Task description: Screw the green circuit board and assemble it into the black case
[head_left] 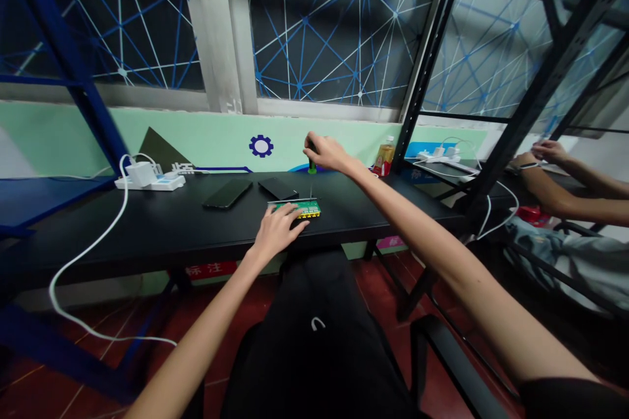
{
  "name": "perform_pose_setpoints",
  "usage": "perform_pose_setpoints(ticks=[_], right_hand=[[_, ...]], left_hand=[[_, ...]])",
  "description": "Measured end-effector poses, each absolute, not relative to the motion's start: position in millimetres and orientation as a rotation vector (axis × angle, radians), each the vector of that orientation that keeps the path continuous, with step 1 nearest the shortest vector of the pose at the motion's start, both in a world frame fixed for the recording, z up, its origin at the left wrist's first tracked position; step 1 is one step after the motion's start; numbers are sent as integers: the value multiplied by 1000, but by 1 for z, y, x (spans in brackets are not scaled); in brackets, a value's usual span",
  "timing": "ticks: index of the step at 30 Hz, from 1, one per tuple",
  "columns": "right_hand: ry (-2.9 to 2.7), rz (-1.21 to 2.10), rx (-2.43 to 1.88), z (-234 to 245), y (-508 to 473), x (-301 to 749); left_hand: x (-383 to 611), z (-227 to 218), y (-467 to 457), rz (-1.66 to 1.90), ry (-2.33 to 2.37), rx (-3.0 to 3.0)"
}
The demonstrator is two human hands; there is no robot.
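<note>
Right hand (327,152) upright on a screwdriver (312,169), left hand (276,233) on a green board (310,208)

Board lies on the black bench (358,209), centre of frame, near the bench's front edge. Green face, pale markings, yellow strip along the near side; a thin bar runs along its far side. Left hand comes up from the lower left, palm down, fingers slightly apart and laid over the board's left part, thumb near the front edge. Cannot tell whether they pinch it.

Right hand above and just beyond, arm reaching in from the lower right. Fingers clamped around the dark top of the screwdriver's handle; green collar below, thin shaft pointing straight down to the board's far side. Contact at the tip too small to make out.

Left of the board: a dark phone-like slab (227,194), and nearer to it a second dark flat piece (275,188). White power strip (150,181) at the left, with a white cable (88,249) looping down in front of the bench. Bottle (384,157) with a red label at the bench's back, right of centre. Far right of frame: a co-worker's forearms (555,193).
</note>
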State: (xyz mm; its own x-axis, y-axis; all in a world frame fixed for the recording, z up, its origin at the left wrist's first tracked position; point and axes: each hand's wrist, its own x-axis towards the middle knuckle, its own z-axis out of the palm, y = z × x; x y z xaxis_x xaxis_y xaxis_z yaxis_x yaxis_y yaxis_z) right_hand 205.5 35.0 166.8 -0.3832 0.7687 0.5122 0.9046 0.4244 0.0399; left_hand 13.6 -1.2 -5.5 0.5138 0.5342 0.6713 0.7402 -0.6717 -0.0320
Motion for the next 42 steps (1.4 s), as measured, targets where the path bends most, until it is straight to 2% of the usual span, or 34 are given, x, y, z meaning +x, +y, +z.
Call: perform_pose_setpoints(ticks=[5,12,17,24,30,35,42], right_hand=[[-2120,-586,-1519,158,26,185],[-2276,-450,-1553,181,28,185],[-2188,-489,-1386,161,27,184],[-2142,-535,-1579,169,25,176],[-2124,-486,-1426,164,35,188],[-1979,-575,-1499,153,36,192],[-2167,-426,-1456,163,36,200]], left_hand=[[13,-5,-3,-916,-1042,-2436],[14,-6,-5,-888,-1067,-2433],[14,-3,-6,-933,-1032,-2449],[14,-4,-6,-906,-1051,-2433],[15,-3,-6,-913,-1037,-2442],[13,-3,-6,-924,-1014,-2445],[13,-4,-5,-948,-1013,-2445]])
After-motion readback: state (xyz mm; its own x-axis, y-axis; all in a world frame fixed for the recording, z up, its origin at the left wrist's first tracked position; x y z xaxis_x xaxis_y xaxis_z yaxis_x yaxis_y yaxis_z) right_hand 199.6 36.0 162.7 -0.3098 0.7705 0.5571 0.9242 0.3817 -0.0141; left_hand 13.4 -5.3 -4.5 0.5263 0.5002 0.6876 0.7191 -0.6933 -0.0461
